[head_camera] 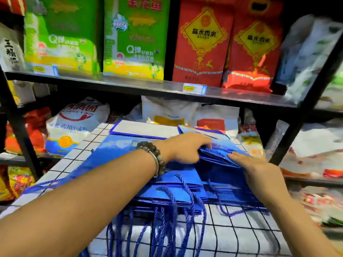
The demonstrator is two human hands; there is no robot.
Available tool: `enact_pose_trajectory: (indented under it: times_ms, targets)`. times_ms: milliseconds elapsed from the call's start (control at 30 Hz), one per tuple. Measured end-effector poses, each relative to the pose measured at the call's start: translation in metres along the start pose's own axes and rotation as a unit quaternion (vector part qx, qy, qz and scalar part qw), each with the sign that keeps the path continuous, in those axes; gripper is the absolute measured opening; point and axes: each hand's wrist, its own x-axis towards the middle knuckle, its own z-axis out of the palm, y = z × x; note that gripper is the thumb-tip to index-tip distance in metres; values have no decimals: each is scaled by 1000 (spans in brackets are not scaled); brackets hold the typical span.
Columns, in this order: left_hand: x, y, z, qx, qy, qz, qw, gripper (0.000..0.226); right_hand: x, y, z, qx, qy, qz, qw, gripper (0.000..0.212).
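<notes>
Bags (185,190) of blue paper lie flat in a loose pile on the bench (246,230), which has a white cover with black grid lines. The pile takes the middle of the bench and reaches toward 3 o'clock. Blue cords (167,229) of the bags hang over the bench edge at 6 o'clock.

The left hand (183,147) reaches across to the 1 o'clock part of the pile. Its fingers curl over the upper edges of several bags there and grip them. A bracelet (154,156) of beads sits on this wrist. The right hand (256,167) lies just beside it, toward 3 o'clock, and its straight fingers press flat on the same bags. The two hands are near each other, but I cannot tell if their fingertips touch.

One white-faced bag (144,129) lies flat at 12 o'clock, apart from both hands.

Behind the bench stands a dark shelf (130,86). On it, green packs (133,38) at 11 o'clock and red packs (202,43) at 1 o'clock stand upright. A white sack (74,125) leans under the shelf at 10 o'clock.
</notes>
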Motion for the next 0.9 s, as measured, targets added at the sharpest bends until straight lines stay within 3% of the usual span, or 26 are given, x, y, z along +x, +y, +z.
enact_pose_trajectory:
  times_ms: [133,267,367,467,533,633,733,833,900]
  targets:
    - [6,-4,20,-8,-140,-70,988,54,-5,-2,16,-58,-138,28,988,52]
    - [6,-3,25,45,-176,-101,978,63,1,-5,8,-25,-256,72,964,43]
    - [1,-4,16,86,-159,-156,971,64,9,-5,1,20,-320,105,941,52]
    - [-16,7,-2,115,-140,-188,965,52,29,-7,11,-17,-222,81,971,52]
    - [-38,18,-9,134,-135,-209,959,55,47,-16,27,-6,-218,99,971,56]
    - [-81,33,-14,109,-117,-252,954,59,64,-33,54,3,-320,113,941,69]
    - [-126,41,-11,64,-72,-294,951,71,63,-37,67,11,-412,98,906,64]
    - [-150,42,-1,77,-24,-319,944,100,53,-37,67,9,-424,82,902,61]
    - [-153,40,5,89,-9,-323,942,103,48,-39,65,14,-424,82,902,59]
